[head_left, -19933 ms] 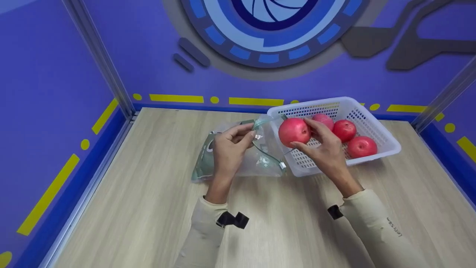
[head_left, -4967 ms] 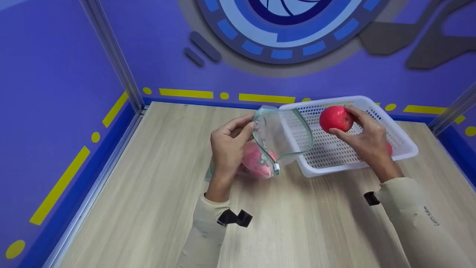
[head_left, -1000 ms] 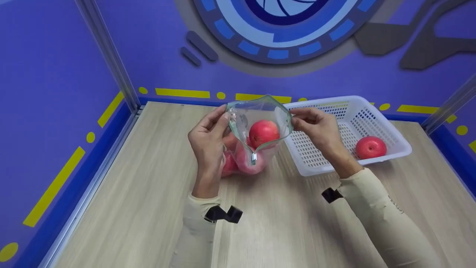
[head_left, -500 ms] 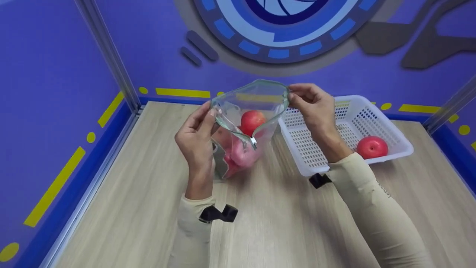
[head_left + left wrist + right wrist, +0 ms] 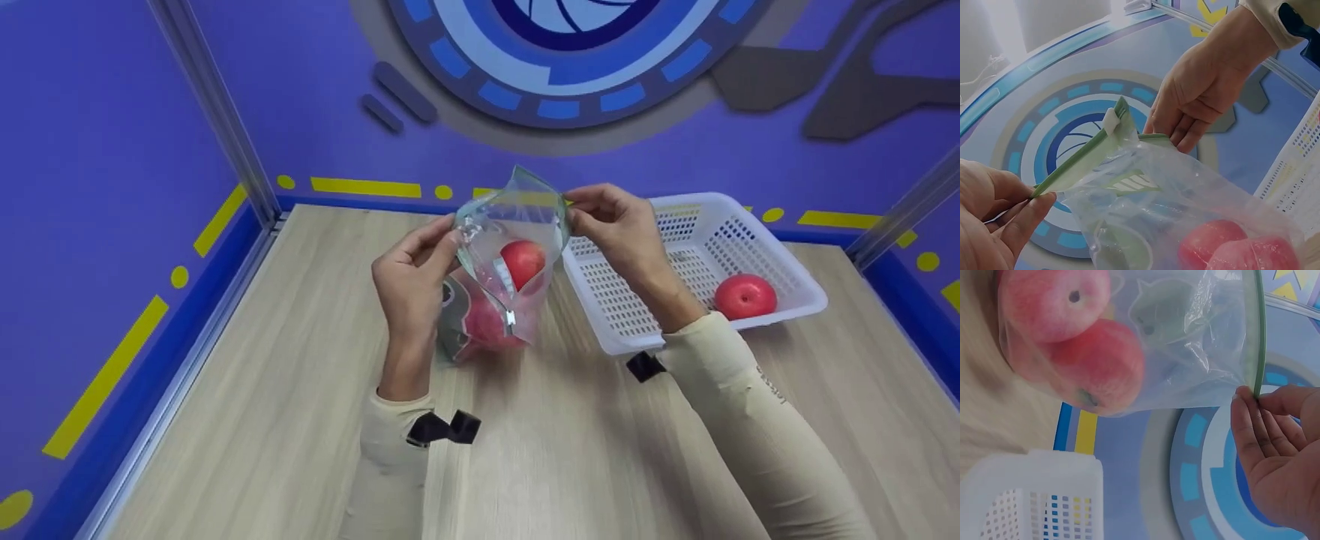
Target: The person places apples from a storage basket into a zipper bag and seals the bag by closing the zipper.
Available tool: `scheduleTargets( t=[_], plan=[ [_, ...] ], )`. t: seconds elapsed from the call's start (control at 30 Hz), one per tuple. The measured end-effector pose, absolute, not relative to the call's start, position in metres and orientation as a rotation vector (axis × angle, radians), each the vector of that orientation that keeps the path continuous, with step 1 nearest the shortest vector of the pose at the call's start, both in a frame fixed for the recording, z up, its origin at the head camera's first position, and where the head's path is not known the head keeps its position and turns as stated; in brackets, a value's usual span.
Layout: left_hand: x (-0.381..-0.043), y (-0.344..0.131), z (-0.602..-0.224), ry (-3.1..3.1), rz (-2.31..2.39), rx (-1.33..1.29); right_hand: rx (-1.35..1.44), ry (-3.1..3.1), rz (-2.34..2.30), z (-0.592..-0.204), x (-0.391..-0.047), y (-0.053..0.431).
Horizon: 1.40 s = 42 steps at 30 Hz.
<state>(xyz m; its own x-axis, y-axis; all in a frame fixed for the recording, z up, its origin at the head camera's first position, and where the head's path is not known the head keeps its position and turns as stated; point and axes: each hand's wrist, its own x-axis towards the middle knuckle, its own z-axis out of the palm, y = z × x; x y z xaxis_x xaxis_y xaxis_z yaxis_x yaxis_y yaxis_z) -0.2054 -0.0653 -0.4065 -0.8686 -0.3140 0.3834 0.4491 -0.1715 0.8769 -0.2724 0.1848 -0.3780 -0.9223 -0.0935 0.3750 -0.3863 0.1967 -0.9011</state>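
Observation:
A clear zip bag [image 5: 491,217] with a green rim hangs between my hands, its mouth partly open. Thumb and fingers of my left hand [image 5: 412,281] pinch one side of that rim; my right hand [image 5: 626,236] pinches the other. Inside sits a red apple [image 5: 525,262], with more apples below it, blurred by the plastic. The right wrist view shows apples [image 5: 1103,363] bunched at the bag's bottom. A white slider [image 5: 511,318] is on the front of the rim in the head view. One more apple [image 5: 745,297] lies in the white basket [image 5: 814,300].
The perforated basket stands right of the bag, behind my right forearm. A wooden table [image 5: 300,375] extends under everything. Blue printed walls [image 5: 300,90] close off the back and both sides, with a metal post [image 5: 217,112] at the left corner.
Earlier my right hand carried apples from the basket; several are now in the bag. In the last half second my hands came closer and the bag's mouth narrowed.

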Motion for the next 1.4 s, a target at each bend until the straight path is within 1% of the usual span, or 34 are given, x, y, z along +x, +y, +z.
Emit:
scheduleTargets(
  t=[0.27,0.73,0.97,1.17,1.4],
  plan=[
    [-0.207,-0.066,-0.41,-1.649,-2.105,-0.099,0.49,-2.273,1.793,-0.387,-0.27,0.198],
    [-0.208,-0.06,-0.408,-1.622,-2.117,-0.125,0.46,-2.294,1.699,-0.407,-0.265,0.248],
    [-0.207,-0.059,-0.409,-1.635,-2.103,-0.14,0.433,-2.408,1.425,-0.413,-0.262,0.271],
    [-0.206,-0.059,-0.408,-1.65,-2.09,-0.154,0.387,-2.487,1.337,-0.417,-0.26,0.292],
    [-0.205,-0.059,-0.408,-1.65,-2.114,-0.15,0.355,-2.636,1.107,-0.422,-0.263,0.322]
  ],
)
